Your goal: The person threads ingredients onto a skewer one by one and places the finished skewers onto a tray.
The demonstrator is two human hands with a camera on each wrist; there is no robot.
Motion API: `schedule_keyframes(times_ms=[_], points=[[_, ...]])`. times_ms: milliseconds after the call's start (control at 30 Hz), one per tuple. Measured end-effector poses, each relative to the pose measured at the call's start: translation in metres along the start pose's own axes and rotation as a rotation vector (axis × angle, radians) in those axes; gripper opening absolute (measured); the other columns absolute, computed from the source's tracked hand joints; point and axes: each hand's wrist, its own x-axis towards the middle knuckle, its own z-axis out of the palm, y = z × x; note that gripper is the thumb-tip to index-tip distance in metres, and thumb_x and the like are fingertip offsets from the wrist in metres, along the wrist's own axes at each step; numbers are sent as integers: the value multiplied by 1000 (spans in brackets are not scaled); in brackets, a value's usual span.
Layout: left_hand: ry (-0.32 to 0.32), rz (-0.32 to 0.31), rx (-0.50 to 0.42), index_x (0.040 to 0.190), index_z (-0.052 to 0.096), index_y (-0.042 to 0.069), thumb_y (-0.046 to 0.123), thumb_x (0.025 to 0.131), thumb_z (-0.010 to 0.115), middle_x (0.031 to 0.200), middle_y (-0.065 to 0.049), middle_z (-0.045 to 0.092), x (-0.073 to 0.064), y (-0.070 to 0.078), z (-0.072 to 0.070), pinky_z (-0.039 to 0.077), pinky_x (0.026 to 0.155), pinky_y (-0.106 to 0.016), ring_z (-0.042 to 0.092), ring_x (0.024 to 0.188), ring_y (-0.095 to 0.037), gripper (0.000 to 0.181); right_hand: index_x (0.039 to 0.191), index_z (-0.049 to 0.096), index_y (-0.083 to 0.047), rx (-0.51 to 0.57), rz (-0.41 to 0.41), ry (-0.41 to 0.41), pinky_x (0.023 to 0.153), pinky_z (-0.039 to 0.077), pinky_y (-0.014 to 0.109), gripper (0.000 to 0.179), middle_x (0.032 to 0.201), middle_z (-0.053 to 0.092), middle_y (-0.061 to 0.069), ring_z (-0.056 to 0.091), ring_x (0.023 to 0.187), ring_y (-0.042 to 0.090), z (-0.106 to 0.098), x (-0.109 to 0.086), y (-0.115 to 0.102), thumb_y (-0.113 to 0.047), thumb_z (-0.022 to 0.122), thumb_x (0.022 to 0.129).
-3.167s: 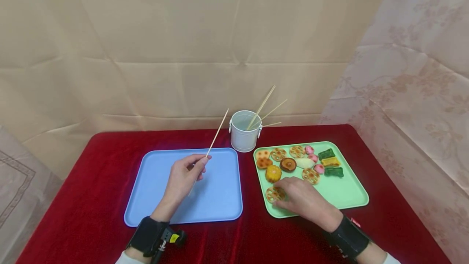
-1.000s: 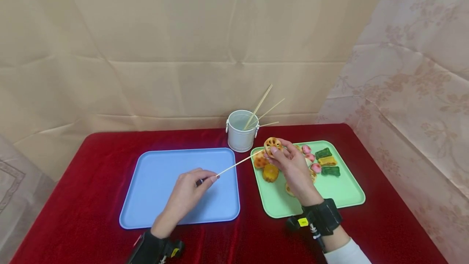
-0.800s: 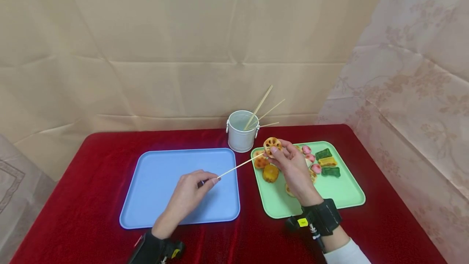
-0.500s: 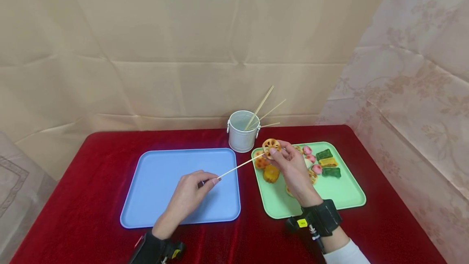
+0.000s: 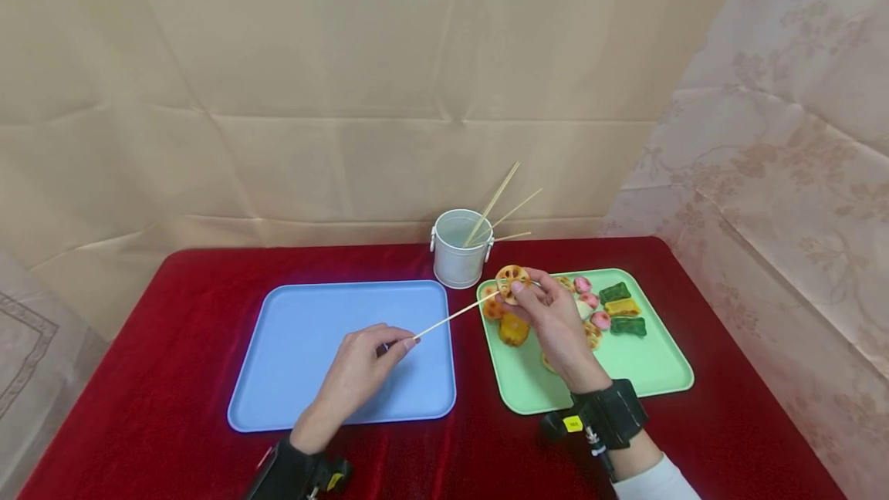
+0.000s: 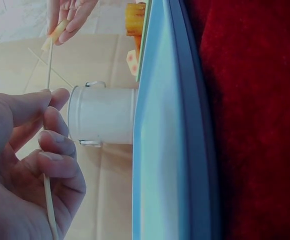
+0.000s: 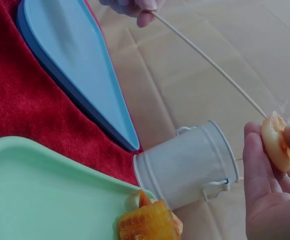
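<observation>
My left hand [image 5: 364, 361] pinches a thin bamboo skewer [image 5: 454, 315] between thumb and fingers, above the blue tray. Toward the right the skewer slants up, and its far end meets the edge of a toy lotus root slice [image 5: 509, 275]. Thumb and fingers of my right hand [image 5: 561, 326] pinch that slice over the green tray's left part. From the right wrist view, the skewer's tip touches the rim of the slice [image 7: 274, 145]; how deep it sits cannot be told. Across the left palm runs the skewer's rear part [image 6: 49, 200].
A blue tray [image 5: 278, 392] lies left on the red cloth. Right of it, a green tray [image 5: 653, 369] bears corn [image 5: 513, 329], pink balls, green pieces [image 5: 628, 326] and more lotus slices, partly hidden by my right hand. Behind stands a white bucket [image 5: 458, 265] with several skewers.
Over three seconds, my right hand has picked a lotus root slice off the green tray and raised it. The skewer has swung from upright toward the slice. Lately both hands barely move.
</observation>
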Motion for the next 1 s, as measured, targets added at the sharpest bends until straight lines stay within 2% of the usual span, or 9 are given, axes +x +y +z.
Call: schedule_keyframes(times_ms=[133, 200, 300, 433, 667, 867, 1000], points=[[7, 2, -8, 98, 82, 12, 9, 90, 80, 80, 10, 69, 0, 1, 1, 46, 63, -25, 52, 68, -7, 9, 137, 50, 8, -22, 8, 6, 92, 57, 34, 39, 101, 69, 2, 71, 99, 16, 1, -1, -1, -17, 58, 107], [12, -7, -11, 97, 81, 11, 10, 90, 80, 77, 10, 67, 1, 2, 2, 46, 62, -25, 52, 67, -7, 7, 136, 52, 8, -31, 16, 9, 91, 57, 33, 39, 111, 69, 3, 70, 102, 16, 2, -2, -1, -18, 57, 108], [21, -24, -11, 93, 80, 10, 12, 90, 80, 72, 11, 63, 1, 3, 3, 45, 61, -24, 51, 65, -7, 3, 134, 54, 9, -50, 23, 15, 92, 57, 32, 39, 115, 68, 6, 70, 102, 16, 2, -2, -1, -20, 57, 108], [28, -25, -16, 90, 78, 8, 13, 92, 79, 69, 10, 60, 1, 5, 5, 43, 59, -24, 50, 63, -7, 5, 131, 55, 10, -57, 28, 35, 91, 57, 33, 39, 113, 68, 8, 70, 100, 17, 2, -1, -1, -20, 59, 107], [43, 29, -32, 88, 78, 10, 10, 92, 78, 69, 11, 59, 1, 9, 9, 42, 59, -24, 49, 63, -6, 3, 126, 60, 10, -75, 32, 49, 86, 59, 33, 38, 104, 71, 4, 71, 94, 15, 4, -2, -1, -21, 64, 104], [11, -9, -76, 89, 77, 13, 11, 92, 77, 69, 12, 58, 2, 13, 12, 42, 58, -24, 49, 62, -5, 4, 124, 63, 8, -102, 65, 34, 86, 58, 30, 37, 104, 71, 3, 70, 93, 14, 9, -4, -1, -22, 66, 103], [-1, -22, -107, 88, 77, 13, 10, 92, 75, 68, 12, 60, 3, 16, 15, 41, 57, -23, 50, 60, -4, 6, 111, 66, 3, -114, 65, 44, 86, 57, 29, 27, 100, 67, 3, 67, 91, 13, 13, -5, 0, -22, 67, 102]])
